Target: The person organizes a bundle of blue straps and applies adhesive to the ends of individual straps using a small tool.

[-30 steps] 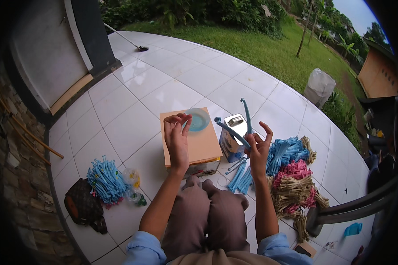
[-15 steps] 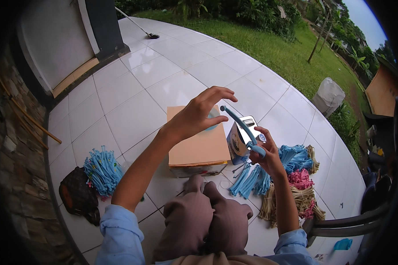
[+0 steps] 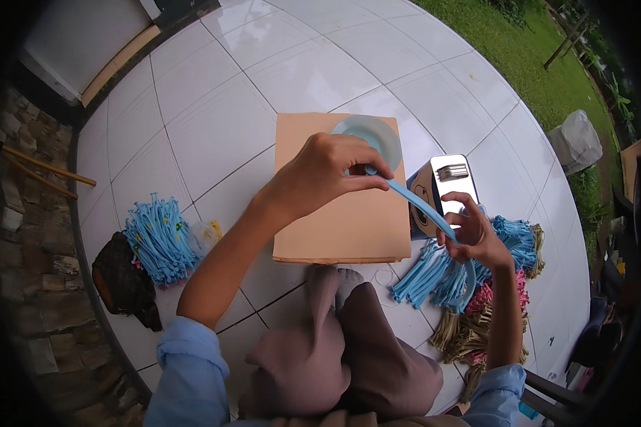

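A light-blue flat strip (image 3: 421, 205) is stretched between my hands above a cardboard-topped box (image 3: 335, 231). My left hand (image 3: 332, 169) pinches its upper end between thumb and fingers. Around the strip's lower part the fingers of my right hand (image 3: 477, 238) are closed, and a loose tail hangs below them. A translucent bluish bowl (image 3: 386, 132) sits on the far right of the box top, partly hidden by my left hand. Right of the box stands a dark blue container (image 3: 424, 188) with a shiny top, several small metal pieces (image 3: 452, 171) lying on it.
Bundles of light-blue strips (image 3: 429, 276), pink strips (image 3: 521, 285) and beige strips (image 3: 470, 331) lie on the tiles at the right. At the left are another blue bundle (image 3: 160, 238) and a dark brown bag (image 3: 121, 274). A stone wall (image 3: 32, 285) borders the left side.
My left hand has closed on the strip's upper end, which was free before. The strip now extends farther between both hands, and my right hand has moved right. The view has tilted downward.
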Tool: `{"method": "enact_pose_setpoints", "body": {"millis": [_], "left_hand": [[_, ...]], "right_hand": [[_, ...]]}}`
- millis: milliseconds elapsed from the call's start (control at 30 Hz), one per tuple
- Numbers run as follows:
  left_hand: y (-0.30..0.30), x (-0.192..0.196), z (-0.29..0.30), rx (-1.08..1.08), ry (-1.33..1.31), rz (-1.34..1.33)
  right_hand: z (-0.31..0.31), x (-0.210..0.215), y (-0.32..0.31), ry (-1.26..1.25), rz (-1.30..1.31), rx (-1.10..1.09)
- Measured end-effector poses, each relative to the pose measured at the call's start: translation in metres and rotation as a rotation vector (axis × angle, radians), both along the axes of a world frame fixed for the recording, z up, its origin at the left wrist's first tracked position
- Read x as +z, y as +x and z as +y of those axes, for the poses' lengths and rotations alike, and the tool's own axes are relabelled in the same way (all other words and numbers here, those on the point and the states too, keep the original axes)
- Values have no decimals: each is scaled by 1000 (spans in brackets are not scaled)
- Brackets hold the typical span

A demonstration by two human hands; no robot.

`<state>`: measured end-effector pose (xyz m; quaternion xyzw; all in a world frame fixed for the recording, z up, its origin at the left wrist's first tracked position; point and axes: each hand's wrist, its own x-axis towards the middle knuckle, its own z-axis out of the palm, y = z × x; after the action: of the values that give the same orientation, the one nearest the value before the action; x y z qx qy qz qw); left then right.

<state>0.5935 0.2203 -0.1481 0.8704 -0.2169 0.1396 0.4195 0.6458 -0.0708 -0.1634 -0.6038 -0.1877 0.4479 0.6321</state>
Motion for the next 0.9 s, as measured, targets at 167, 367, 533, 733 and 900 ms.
{"method": "enact_pose_setpoints", "body": {"millis": [167, 367, 533, 733, 900], "left_hand": [[-22, -44, 30, 140, -42, 34], [-26, -95, 31, 283, 78, 56], [-29, -104, 21, 246, 189, 124], [-41, -108, 31, 400, 375, 130], [-38, -130, 51, 819, 103, 175]], "right_hand": [[25, -23, 34, 31, -243, 32], [39, -77, 44, -1, -388, -106], [44, -98, 47, 41, -436, -179], [50, -107, 27, -36, -374, -275], [60, -105, 29, -114, -354, -262]]}}
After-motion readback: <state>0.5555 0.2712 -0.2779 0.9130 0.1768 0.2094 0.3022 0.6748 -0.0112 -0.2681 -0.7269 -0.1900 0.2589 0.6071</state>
